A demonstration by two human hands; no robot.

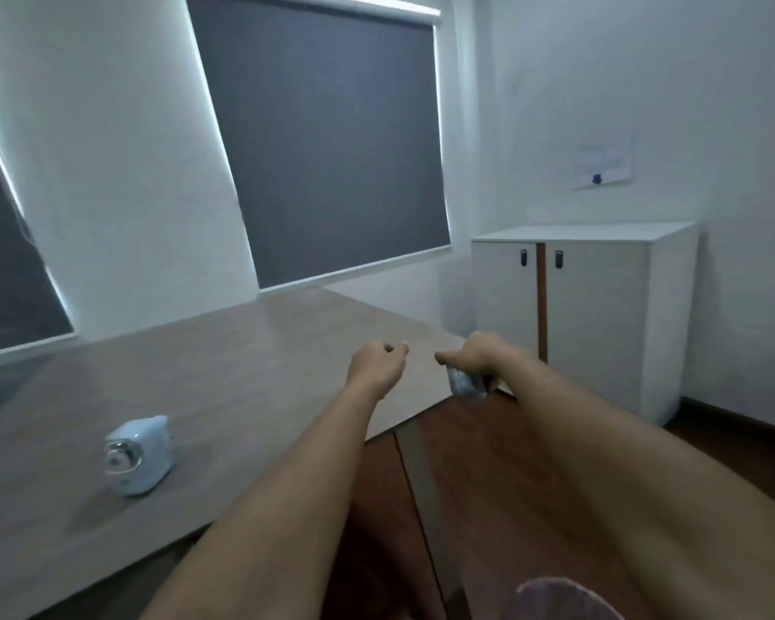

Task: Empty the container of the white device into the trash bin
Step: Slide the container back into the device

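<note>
The white device (139, 456), a small boxy pencil sharpener with a round metal front, stands on the grey table (224, 373) at the left. My right hand (475, 358) is stretched out past the table's right corner and grips a small clear container (466, 387) that hangs below its fingers. My left hand (376, 362) is beside it over the table's edge, fingers curled with nothing in them. The rim of a trash bin (564, 599) with a pale liner shows at the bottom edge, below my right forearm.
A white two-door cabinet (591, 315) stands against the right wall. Dark roller blinds (327, 140) cover the windows behind the table. Brown wooden floor (488, 463) lies between the table and the cabinet. A paper sheet (605, 161) hangs on the right wall.
</note>
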